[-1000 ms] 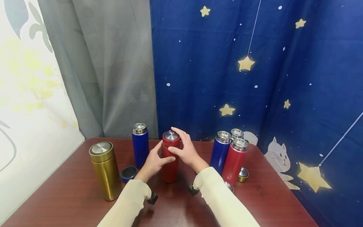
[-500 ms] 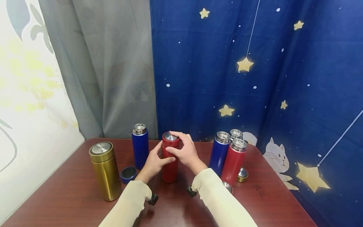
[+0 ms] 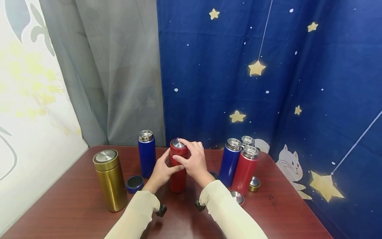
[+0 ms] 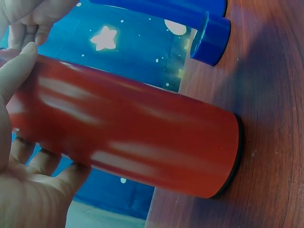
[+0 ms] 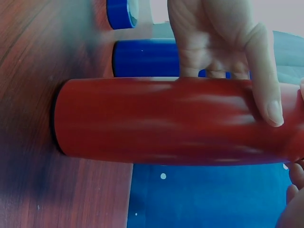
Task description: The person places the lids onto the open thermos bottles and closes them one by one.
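A red thermos (image 3: 178, 182) stands upright on the table between both hands. My left hand (image 3: 161, 170) grips its body around the middle, thumb across the near side; in the left wrist view its fingers wrap the far side of the red body (image 4: 142, 128). My right hand (image 3: 195, 161) grips the red lid (image 3: 177, 150), which has a silver disc top. The right thumb lies across the lid's near side and a finger reaches over the disc. In the right wrist view the thermos body (image 5: 156, 121) rests on its dark base, with the left hand (image 5: 223, 42) behind it.
An uncapped blue thermos (image 3: 147, 156) and a blue lid (image 3: 135, 183) stand left of the hands. A capped gold thermos (image 3: 110, 182) is nearer. On the right are an uncapped blue thermos (image 3: 229, 166), an uncapped red one (image 3: 245, 172), another behind, and a gold lid (image 3: 254, 183).
My right hand has turned around the lid, its fingers swinging nearer and over the disc. My left hand stays on the body, and the thermos remains standing in place.
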Demonstrator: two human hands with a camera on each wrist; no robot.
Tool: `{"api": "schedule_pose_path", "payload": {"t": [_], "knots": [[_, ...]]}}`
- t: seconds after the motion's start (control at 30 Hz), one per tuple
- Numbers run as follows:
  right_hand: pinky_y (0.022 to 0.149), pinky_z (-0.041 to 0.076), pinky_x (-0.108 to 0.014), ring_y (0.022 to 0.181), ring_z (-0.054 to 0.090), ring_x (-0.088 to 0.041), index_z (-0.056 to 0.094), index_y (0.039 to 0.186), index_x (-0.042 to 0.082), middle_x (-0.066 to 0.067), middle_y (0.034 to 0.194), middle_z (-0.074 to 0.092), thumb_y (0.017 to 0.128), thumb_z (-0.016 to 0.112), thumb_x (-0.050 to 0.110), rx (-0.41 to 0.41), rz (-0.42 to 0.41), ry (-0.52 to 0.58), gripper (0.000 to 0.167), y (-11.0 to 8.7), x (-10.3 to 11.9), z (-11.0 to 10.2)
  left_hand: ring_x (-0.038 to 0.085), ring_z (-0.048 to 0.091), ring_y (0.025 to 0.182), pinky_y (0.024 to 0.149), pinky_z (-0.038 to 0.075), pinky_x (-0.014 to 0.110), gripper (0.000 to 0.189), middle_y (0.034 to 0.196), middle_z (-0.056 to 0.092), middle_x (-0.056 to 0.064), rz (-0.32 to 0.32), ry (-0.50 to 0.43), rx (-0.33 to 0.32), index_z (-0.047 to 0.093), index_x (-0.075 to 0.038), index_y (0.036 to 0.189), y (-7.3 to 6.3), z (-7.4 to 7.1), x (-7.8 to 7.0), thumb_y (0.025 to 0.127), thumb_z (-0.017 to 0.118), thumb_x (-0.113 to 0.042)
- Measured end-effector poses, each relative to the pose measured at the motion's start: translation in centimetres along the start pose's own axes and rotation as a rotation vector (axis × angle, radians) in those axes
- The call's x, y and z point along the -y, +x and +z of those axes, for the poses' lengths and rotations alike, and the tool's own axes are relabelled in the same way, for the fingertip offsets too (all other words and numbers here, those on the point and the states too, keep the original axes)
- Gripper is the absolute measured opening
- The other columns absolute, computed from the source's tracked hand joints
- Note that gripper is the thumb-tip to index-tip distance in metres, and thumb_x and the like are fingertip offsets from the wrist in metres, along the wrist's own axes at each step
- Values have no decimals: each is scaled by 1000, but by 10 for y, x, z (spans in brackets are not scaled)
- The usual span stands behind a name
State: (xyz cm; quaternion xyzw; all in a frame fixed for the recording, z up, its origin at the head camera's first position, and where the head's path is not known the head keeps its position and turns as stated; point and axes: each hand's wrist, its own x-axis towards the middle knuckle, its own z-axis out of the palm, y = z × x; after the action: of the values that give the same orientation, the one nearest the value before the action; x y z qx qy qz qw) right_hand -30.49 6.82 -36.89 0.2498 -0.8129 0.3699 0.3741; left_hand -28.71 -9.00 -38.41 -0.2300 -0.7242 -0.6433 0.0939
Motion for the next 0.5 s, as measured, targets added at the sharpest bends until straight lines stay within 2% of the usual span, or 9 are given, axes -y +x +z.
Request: {"api": "schedule_pose_path", "payload": {"t": [0.17, 0.27, 0.4, 0.5], "knots": [[75, 44, -34, 90, 48, -19, 66, 126, 19, -2, 96, 65, 73, 85, 37, -77, -68, -59, 59, -1, 1, 4, 34, 55, 121, 96, 47, 40, 82, 138, 52, 21, 0, 20, -5, 33, 0, 149, 0, -2, 1, 81, 79, -6], [75, 43, -35, 90, 48, -19, 66, 124, 19, -2, 95, 64, 73, 85, 40, -93, -102, -78, 58, -2, 0, 4, 34, 55, 122, 96, 47, 39, 82, 138, 52, 21, 4, 18, -1, 33, 0, 149, 0, -2, 2, 81, 78, -5], [82, 40, -37, 97, 47, -18, 63, 125, 21, 0, 105, 63, 75, 81, 44, -32, -86, -58, 58, 1, -4, 2, 35, 55, 120, 95, 48, 39, 82, 138, 51, 21, 8, -9, 14, 33, -1, 149, 1, -3, 5, 81, 78, -3], [90, 42, -40, 110, 45, -19, 56, 129, 20, -1, 118, 59, 78, 78, 41, 72, -20, 39, 59, 3, -6, -1, 34, 54, 122, 96, 47, 40, 84, 140, 50, 20, 4, -22, 31, 32, -2, 150, 2, -3, 5, 81, 79, -5]]}}
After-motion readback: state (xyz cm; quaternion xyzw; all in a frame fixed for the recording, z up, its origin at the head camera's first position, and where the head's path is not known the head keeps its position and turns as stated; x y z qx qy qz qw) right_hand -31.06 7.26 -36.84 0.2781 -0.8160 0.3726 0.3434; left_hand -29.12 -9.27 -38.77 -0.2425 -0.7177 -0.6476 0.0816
